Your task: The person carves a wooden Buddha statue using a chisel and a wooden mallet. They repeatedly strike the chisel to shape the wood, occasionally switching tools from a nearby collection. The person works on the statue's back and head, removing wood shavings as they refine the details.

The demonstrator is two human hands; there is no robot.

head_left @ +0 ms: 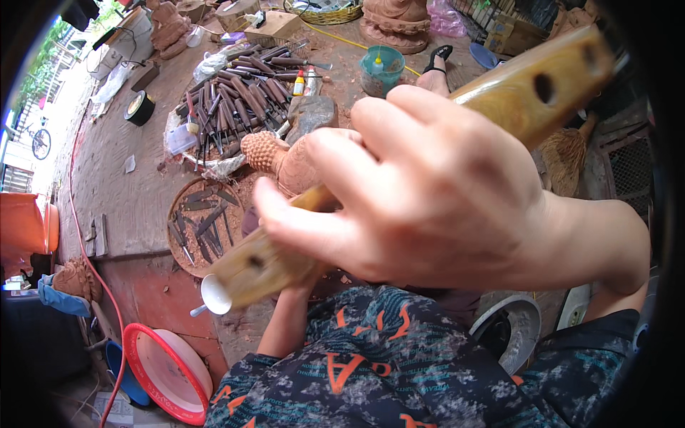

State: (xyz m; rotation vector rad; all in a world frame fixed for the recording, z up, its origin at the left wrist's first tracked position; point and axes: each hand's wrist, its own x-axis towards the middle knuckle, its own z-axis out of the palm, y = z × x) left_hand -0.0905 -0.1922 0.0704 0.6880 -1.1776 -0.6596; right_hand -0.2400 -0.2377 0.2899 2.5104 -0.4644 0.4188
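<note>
The right hand [428,192] fills the middle of the scene, its fingers and thumb clamped around a long polished wooden bar [499,100]. The bar slants from far right to near left, with dark holes visible toward both ends; a small white round piece [215,294] shows at its near left end. The left forearm [282,328] rises from the near edge and passes behind the bar. The left hand is hidden there, so whether its fingers are apart or closed cannot be told.

Just beyond the right hand's fingertips is a reddish carving [264,151] with a knobbly top; hand and bar cover much of it. Past it sits a grey block [314,113], and a heap of wooden-handled tools [246,100] spreads to the far left, a yellow bottle [299,85] at its right side. Left of the carving, a round tray [171,232] holds dark blades [207,221].

Farther left lies a black tape roll [139,107]. A green tub [389,85] stands at the far side, near a foot in a black sandal [433,68]. At near left, a red-rimmed basin [164,378] leans beside a red hose [100,264]; a broom [564,160] is at right.
</note>
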